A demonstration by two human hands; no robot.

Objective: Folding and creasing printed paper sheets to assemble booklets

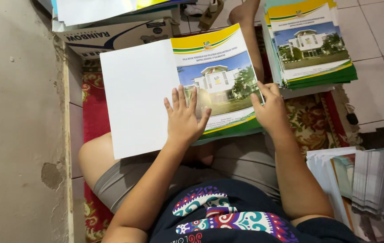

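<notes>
An open printed cover sheet [178, 85] is spread across the lap; the left hand [184, 118] is pressed flat on it, fingers spread, while its right edge is pinched by the right hand [270, 110]. A stack of matching covers [311, 45] lies nearby on the tiled floor [381, 54].

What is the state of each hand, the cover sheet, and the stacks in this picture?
Left hand: flat, fingers spread, pressing on the cover sheet.
Right hand: holding the sheet's right edge.
Cover sheet: spread open flat on the lap, white half left, printed half right.
Cover stack: piled, slightly fanned.
Paper pile: loose, untidy.
</notes>
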